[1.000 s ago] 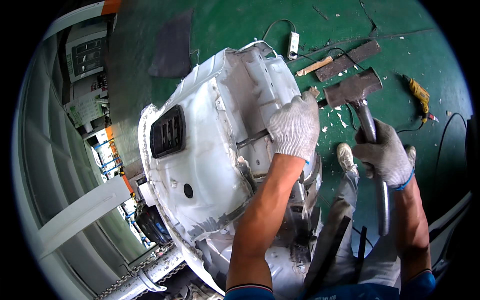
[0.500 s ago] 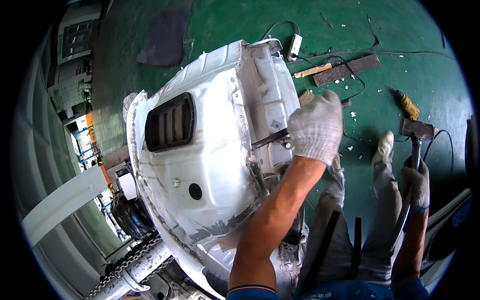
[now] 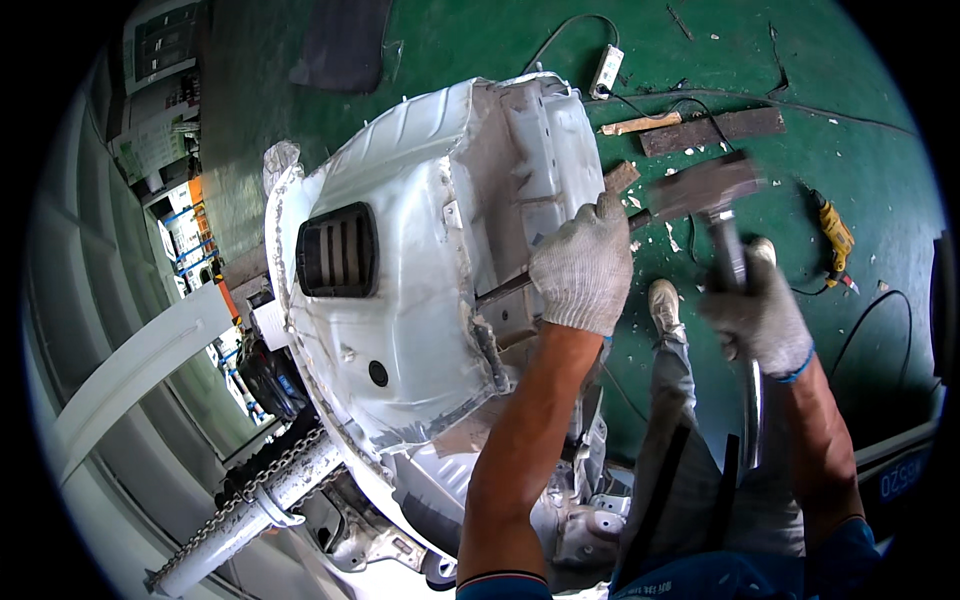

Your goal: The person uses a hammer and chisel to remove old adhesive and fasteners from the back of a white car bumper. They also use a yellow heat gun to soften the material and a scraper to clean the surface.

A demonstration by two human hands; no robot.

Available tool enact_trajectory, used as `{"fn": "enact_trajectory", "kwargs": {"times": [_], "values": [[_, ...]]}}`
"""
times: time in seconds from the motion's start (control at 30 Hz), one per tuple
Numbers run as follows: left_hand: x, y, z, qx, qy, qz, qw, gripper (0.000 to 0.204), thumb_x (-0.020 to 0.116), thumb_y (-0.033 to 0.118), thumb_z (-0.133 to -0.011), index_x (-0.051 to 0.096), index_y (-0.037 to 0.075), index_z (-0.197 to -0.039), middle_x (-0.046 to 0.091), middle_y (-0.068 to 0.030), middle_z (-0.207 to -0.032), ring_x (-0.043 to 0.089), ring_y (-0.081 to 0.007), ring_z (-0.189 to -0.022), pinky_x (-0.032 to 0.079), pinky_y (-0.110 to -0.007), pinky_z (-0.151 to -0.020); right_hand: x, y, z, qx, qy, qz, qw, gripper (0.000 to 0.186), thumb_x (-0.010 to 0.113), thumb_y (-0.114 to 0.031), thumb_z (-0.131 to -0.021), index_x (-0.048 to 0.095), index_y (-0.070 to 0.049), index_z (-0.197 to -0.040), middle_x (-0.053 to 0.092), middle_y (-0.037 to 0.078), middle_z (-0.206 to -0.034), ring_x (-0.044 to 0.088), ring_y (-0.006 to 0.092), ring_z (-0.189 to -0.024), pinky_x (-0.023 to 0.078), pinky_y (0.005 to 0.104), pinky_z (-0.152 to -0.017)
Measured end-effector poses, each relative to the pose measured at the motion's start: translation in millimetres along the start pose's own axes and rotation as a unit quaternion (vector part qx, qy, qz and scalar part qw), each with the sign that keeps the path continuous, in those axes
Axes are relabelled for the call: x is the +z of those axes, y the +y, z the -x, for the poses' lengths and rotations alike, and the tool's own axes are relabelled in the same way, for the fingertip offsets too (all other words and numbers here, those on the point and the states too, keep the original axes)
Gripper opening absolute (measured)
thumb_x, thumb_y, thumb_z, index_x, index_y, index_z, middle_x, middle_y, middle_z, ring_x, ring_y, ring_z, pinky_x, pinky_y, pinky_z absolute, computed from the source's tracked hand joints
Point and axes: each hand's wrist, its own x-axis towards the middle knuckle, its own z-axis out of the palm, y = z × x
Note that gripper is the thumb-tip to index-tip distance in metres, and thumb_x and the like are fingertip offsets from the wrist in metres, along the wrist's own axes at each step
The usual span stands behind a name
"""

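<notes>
My gloved left hand (image 3: 583,265) is wrapped round a dark metal chisel (image 3: 503,289), whose tip meets the torn seam of a white car body panel (image 3: 420,290). The chisel's rear end sticks out past the knuckles toward the right. In my gloved right hand (image 3: 762,318) is a sledgehammer (image 3: 708,184) with a metal handle, gripped partway along. Its blocky head, smeared by motion, is just right of the chisel's end and looks apart from it. A black vent (image 3: 338,250) and a round black plug (image 3: 378,373) sit in the panel.
On the green floor lie a yellow power tool (image 3: 834,238), a white power strip (image 3: 606,72), a dark wood block (image 3: 712,132) and trailing cables. Paint chips are scattered there. A chain (image 3: 262,476) wraps a metal post at lower left. My feet stand right of the panel.
My right hand has swung the sledgehammer leftward and up, toward the chisel's rear end. My left hand, still round the chisel, appears a little further left as the view shifts.
</notes>
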Motion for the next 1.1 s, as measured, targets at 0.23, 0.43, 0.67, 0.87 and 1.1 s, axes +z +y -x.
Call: {"fn": "enact_trajectory", "kwargs": {"times": [0.23, 0.43, 0.67, 0.87, 1.1], "values": [[-1.6, -0.9, -0.9, -0.023, -0.003, 0.006, 1.0, 0.009, 0.065, 0.016, -0.088, 0.063, 0.01, -0.094, 0.072, -0.0088, -0.081, 0.075, -0.0278, -0.069, 0.059, -0.041, -0.055, -53.9, -26.8, -0.1, -0.044, 0.159, -0.004, 0.986, 0.015, 0.069, -0.012, -0.091, 0.059, -0.002, -0.095, 0.051, -0.003, -0.065, 0.045, 0.0069, -0.047, 0.035, 0.0256, -0.04], [-6.9, 3.8, -7.1, -0.005, -0.011, 0.022, 1.0, 0.009, 0.065, 0.016, -0.088, 0.063, 0.01, -0.094, 0.071, -0.0083, -0.079, 0.076, -0.0262, -0.069, 0.06, -0.04, -0.056, -102.7, 7.4, -15.2, -0.199, 0.195, -0.008, 0.96, 0.02, 0.064, -0.028, -0.098, 0.058, -0.012, -0.088, 0.05, -0.003, -0.065, 0.043, 0.0073, -0.05, 0.034, 0.0283, -0.047], [-7.0, 2.6, 8.8, 0.004, -0.06, -0.014, 0.998, 0.018, 0.065, 0.018, -0.087, 0.064, 0.01, -0.103, 0.072, -0.0075, -0.082, 0.076, -0.0254, -0.072, 0.061, -0.04, -0.06, -40.8, 15.9, -6.6, 0.095, 0.046, -0.042, 0.994, 0.015, 0.068, -0.005, -0.077, 0.056, -0.003, -0.085, 0.051, 0.001, -0.061, 0.049, 0.0103, -0.044, 0.038, 0.0262, -0.038], [-13.1, 1.4, 6.4, 0.03, -0.01, 0.022, 0.999, 0.027, 0.068, 0.021, -0.084, 0.063, 0.009, -0.108, 0.07, -0.0064, -0.082, 0.075, -0.0238, -0.072, 0.06, -0.04, -0.059, -114.8, 33.6, -3.0, 0.006, 0.185, -0.073, 0.98, 0.01, 0.063, -0.009, -0.086, 0.057, -0.003, -0.091, 0.047, -0.002, -0.06, 0.04, 0.0068, -0.04, 0.034, 0.0228, -0.036], [-26.1, -6.7, 23.9, 0.055, 0.053, 0.099, 0.992, 0.019, 0.069, 0.018, -0.085, 0.064, 0.013, -0.103, 0.067, -0.006, -0.076, 0.071, -0.027, -0.062, 0.054, -0.041, -0.052, -143.6, 25.7, 27.7, -0.123, 0.254, -0.032, 0.959, 0.033, 0.063, -0.027, -0.098, 0.057, 0.0, -0.116, 0.045, -0.005, -0.063, 0.039, 0.0038, -0.047, 0.032, 0.0202, -0.041]]}}
